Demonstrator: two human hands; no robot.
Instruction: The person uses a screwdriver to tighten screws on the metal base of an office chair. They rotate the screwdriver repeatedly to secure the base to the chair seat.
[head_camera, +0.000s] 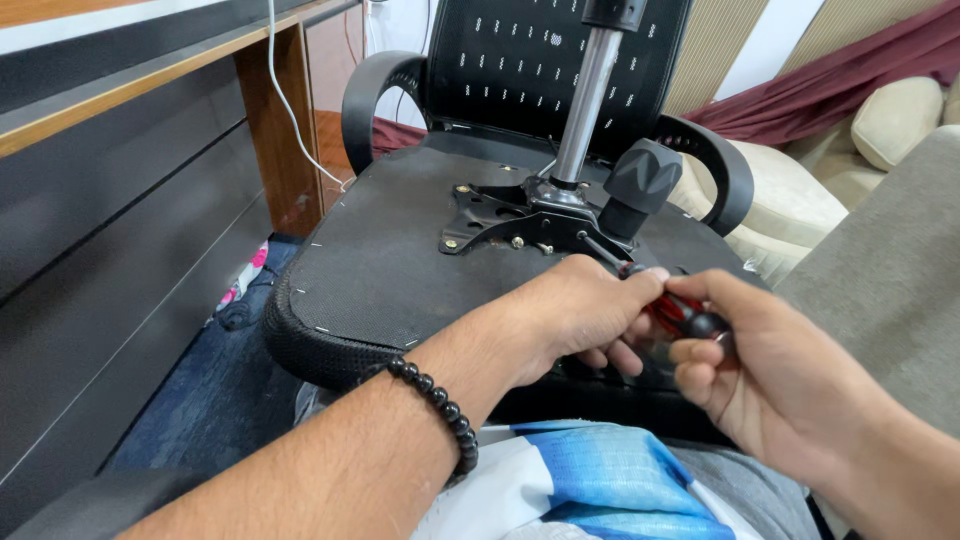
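An office chair lies upside down, its black seat underside (390, 260) facing up. A black metal mounting plate (500, 215) with screws sits at its centre, with a chrome gas cylinder (585, 100) rising from it and a black round knob (642, 180) beside it. My right hand (775, 370) grips the red and black handle of a screwdriver (680, 315). Its shaft points toward the plate's near edge. My left hand (575, 310), with a black bead bracelet (440, 405) on the wrist, closes its fingers on the screwdriver near the shaft.
A dark desk panel (110, 260) with a wooden edge stands on the left, a white cable (285, 90) hanging by it. The chair's armrests (375, 95) curve up at the back. A beige sofa (800, 200) and grey cushion (890, 270) are at right. Blue carpet (220, 380) lies below left.
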